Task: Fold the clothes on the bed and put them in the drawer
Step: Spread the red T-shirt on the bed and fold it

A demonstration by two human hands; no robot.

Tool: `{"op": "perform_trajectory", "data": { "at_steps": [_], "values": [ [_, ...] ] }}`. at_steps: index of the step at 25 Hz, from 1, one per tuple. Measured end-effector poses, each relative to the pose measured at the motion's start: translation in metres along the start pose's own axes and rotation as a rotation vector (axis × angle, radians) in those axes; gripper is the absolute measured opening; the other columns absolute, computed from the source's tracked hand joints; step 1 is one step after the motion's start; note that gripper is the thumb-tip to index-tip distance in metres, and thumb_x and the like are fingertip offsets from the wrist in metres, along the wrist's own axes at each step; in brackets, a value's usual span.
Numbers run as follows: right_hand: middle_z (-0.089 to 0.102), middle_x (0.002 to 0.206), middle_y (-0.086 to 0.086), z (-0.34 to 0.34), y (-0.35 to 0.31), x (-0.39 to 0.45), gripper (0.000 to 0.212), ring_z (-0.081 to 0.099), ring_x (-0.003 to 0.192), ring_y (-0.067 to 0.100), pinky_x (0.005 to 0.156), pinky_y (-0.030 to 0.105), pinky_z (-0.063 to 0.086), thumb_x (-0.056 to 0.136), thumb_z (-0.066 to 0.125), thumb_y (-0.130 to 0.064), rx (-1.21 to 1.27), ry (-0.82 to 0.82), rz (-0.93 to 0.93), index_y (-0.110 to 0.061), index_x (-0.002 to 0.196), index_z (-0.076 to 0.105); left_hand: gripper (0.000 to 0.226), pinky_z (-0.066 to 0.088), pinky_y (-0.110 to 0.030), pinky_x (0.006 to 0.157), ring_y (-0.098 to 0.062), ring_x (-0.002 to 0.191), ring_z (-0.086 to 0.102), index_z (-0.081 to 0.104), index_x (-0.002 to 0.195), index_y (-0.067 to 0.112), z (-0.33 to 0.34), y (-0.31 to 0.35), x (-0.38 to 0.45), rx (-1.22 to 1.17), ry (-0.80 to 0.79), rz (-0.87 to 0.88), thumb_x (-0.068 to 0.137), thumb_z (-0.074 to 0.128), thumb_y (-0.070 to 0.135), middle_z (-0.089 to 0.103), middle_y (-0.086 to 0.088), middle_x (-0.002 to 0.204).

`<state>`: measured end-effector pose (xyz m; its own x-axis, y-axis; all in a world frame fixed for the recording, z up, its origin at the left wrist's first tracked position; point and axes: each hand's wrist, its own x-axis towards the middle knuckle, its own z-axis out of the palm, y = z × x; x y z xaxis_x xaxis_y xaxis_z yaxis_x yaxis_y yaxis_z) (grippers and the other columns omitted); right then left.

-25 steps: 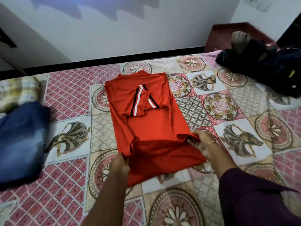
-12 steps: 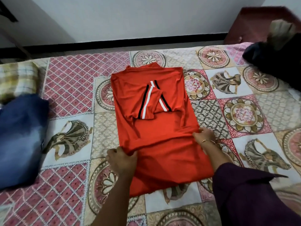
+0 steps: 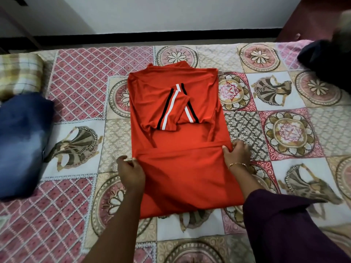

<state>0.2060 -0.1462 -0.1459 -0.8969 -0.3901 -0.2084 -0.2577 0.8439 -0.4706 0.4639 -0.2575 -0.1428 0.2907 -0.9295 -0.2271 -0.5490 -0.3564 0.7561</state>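
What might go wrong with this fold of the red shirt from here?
The folded-in sleeves lie loose on the red shirt; carrying the hem further up may shove them askew. The left hand and right hand hold the hem at uneven heights, so the fold may end crooked.

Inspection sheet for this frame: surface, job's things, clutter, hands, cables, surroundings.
Surface: bed under a patchwork bedspread, pink lattice and medallion squares.
Job's things: red shirt lies flat mid-bed, striped sleeves folded in over its middle, bottom part doubled up toward the sleeves. Blue garment at the left edge; dark clothes pile at the far right. No drawer in view.
Clutter: checked cloth or pillow at far left.
Hands: left hand pinches the fold's left corner; right hand, wearing a bangle, grips its right corner.
Cables: nothing seen.
Surroundings: white wall with a dark strip along its base; maroon furniture at top right.
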Motion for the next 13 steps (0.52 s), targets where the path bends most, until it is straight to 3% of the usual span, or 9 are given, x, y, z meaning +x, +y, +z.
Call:
{"op": "perform_trajectory", "data": {
  "at_steps": [4, 8, 11, 13],
  "values": [
    [0.058, 0.115, 0.024, -0.019, 0.013, -0.021, 0.044, 0.056, 0.107, 0.038, 0.082, 0.037, 0.044, 0.089, 0.059, -0.039, -0.089, -0.133, 0.111, 0.001, 0.107, 0.057, 0.048, 0.039, -0.044, 0.092, -0.043, 0.112, 0.049, 0.043, 0.125, -0.007, -0.018, -0.006, -0.033, 0.252, -0.025, -0.022, 0.091, 0.056, 0.024, 0.052, -0.03, 0.119],
    [0.061, 0.117, 0.023, -0.036, 0.033, -0.043, 0.064, 0.058, 0.108, 0.037, 0.085, 0.038, 0.047, 0.081, 0.061, -0.056, -0.226, -0.373, 0.211, 0.001, 0.109, 0.062, 0.056, 0.042, -0.046, 0.088, -0.044, 0.112, 0.052, 0.039, 0.125, -0.004, -0.033, -0.016, -0.071, 0.396, -0.18, -0.14, 0.09, 0.057, 0.037, 0.052, -0.03, 0.121],
    [0.06, 0.118, 0.02, -0.04, 0.048, -0.048, 0.061, 0.059, 0.102, 0.033, 0.084, 0.037, 0.048, 0.08, 0.069, -0.043, -0.187, -0.665, 0.286, -0.002, 0.123, 0.056, 0.053, 0.044, -0.045, 0.089, -0.044, 0.108, 0.055, 0.038, 0.124, -0.003, -0.043, -0.025, -0.078, 0.409, -0.265, -0.242, 0.087, 0.062, 0.028, 0.057, -0.029, 0.117],
    [0.062, 0.103, 0.016, -0.054, 0.042, -0.045, 0.04, 0.057, 0.086, 0.027, 0.07, 0.035, 0.048, 0.084, 0.069, -0.021, 0.071, -0.816, 0.493, -0.002, 0.116, 0.054, 0.05, 0.043, -0.043, 0.086, -0.043, 0.105, 0.056, 0.04, 0.122, -0.004, -0.049, -0.025, -0.077, 0.334, -0.305, -0.257, 0.083, 0.062, 0.018, 0.057, -0.031, 0.114]
  ]
}}
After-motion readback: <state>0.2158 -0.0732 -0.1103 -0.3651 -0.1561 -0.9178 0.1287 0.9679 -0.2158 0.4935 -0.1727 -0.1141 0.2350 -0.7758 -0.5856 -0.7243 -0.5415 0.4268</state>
